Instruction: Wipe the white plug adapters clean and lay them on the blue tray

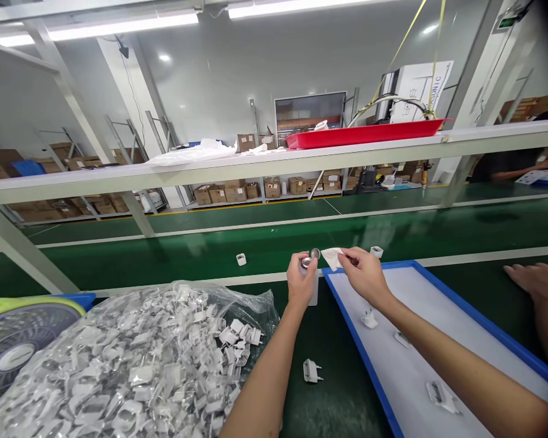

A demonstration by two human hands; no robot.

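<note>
My left hand [300, 285] is wrapped round a small whitish bottle [314, 293] with a round metal top, its lid tipped up. Just right of that lid, a white cloth [331, 258] is pinched in the fingers of my right hand [364, 277], over the far corner of the blue-rimmed tray [354, 325]. White plug housings lie around: one with two pins [311, 371] on the green surface, another [369, 319] on the tray, and one [241, 260] farther off.
A clear plastic bag [137, 359] full of white plug parts fills the left side, beside a green-rimmed fan [22, 340]. Another person's hand [536, 283] rests at the right. A shelf [237, 163] with a red tray [369, 133] crosses ahead.
</note>
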